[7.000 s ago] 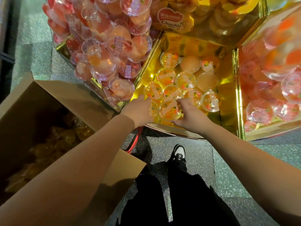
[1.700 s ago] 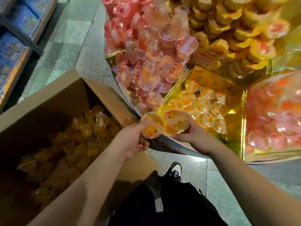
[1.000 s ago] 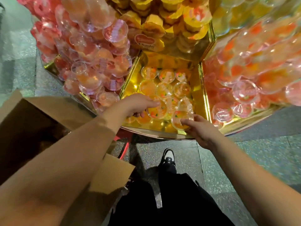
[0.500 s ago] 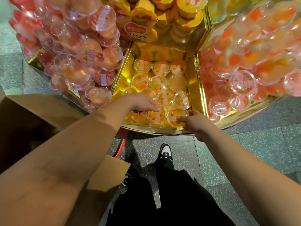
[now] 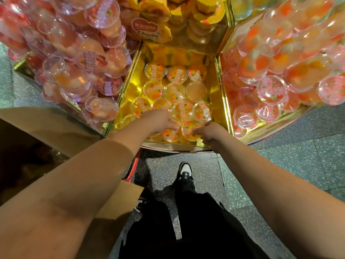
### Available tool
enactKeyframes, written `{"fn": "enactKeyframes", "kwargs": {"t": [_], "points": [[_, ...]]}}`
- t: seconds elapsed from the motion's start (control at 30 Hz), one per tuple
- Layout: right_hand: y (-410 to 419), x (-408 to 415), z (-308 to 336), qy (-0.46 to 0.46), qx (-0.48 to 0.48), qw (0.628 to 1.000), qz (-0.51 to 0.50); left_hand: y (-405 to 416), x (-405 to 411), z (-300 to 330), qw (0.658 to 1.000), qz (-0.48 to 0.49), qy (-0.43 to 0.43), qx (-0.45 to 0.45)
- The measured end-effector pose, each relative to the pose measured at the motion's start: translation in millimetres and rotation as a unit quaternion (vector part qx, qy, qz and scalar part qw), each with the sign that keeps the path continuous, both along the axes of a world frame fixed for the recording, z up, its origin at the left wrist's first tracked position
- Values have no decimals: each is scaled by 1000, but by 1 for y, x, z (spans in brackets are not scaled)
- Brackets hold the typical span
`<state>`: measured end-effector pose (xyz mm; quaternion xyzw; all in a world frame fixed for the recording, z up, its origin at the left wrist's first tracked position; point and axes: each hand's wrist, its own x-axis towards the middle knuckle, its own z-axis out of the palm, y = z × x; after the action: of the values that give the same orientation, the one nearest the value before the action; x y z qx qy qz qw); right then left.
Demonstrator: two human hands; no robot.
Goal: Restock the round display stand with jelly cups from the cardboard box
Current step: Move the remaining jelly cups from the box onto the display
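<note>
Speckled grey-green terrazzo floor [image 5: 291, 171] underfoot, darker patch directly below. One black-and-white sneaker [image 5: 184, 170] planted on the floor, toe toward the top of the view; black trousers [image 5: 196, 227] above it fill the lower centre. The edge of a second shoe [image 5: 140, 202] shows partly hidden beside the trousers. A red bar [image 5: 133, 168] runs slanted down to the floor, its lower end out of sight.
</note>
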<state>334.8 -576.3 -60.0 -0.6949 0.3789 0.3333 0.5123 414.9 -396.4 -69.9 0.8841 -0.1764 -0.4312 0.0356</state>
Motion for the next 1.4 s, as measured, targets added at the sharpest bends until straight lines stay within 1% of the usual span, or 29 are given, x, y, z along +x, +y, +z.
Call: {"fn": "enactKeyframes", "kwargs": {"t": [0.1,0.17,0.27,0.43,0.6,0.67,0.77,0.8,0.93,1.0,1.1,1.2,1.3,1.4], "points": [[4,4,-4,1,-25,999,41,-1,-6,-2,999,-19,-35,0],[5,5,-7,8,-41,997,67,0,-10,-2,998,-13,-54,-16],[4,5,-11,14,-44,997,64,1,-11,-1,997,12,-58,-53],[1,6,-10,10,-27,997,67,-2,-8,2,987,97,-59,-116],[-7,5,-19,31,14,999,15,1,-6,-2,968,188,-55,-154],[-8,6,-20,28,21,999,3,0,-7,-4,973,166,-80,-138],[-6,8,-19,52,17,998,0,-3,-11,-6,975,102,-169,-104],[-5,8,-19,56,14,998,4,-2,-13,-8,974,100,-175,-103],[-5,10,-19,46,-14,998,43,7,-17,-12,975,106,-156,-116],[-6,10,-18,48,-13,997,59,9,-18,-11,975,104,-152,-126],[-8,9,-18,59,-18,994,95,12,-24,-11,982,68,-138,-112],[-6,9,-16,49,-36,992,107,14,-32,-11,983,37,-151,-95],[-6,9,-8,59,-101,969,218,10,-37,-8,982,21,-175,-73],[-4,6,5,56,-138,949,278,8,-41,1,984,25,-169,-57]]}}
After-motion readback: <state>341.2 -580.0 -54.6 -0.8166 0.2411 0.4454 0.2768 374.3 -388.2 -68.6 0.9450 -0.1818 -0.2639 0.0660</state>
